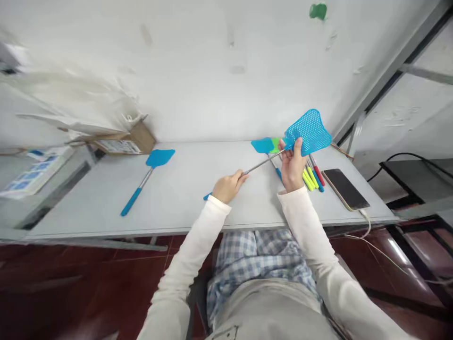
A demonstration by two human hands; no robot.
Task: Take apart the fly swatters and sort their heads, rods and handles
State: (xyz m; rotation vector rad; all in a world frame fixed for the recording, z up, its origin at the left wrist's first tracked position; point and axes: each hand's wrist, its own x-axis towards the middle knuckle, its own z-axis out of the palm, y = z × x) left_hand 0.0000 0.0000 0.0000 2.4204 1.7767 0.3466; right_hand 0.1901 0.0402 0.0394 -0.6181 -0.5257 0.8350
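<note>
Between my two hands is a blue fly swatter [310,132] with a thin metal shaft, raised over the table. My left hand [227,187] is closed round the lower shaft; the end of a blue handle shows past it. With fingers bent at the neck below the perforated head, my right hand [293,165] grips the swatter's upper end. Behind and beside the right hand lie several more swatters, with a blue head [261,145], a green head [274,145] and yellow handles [310,179], partly hidden. A separate blue swatter [160,157] lies on the left of the table.
The grey table [184,198] stands against a white wall. A phone [346,189] with a white cable lies at the right edge. At the back left is a cardboard box [123,139]. A dark stool-like surface [421,177] stands to the right.
</note>
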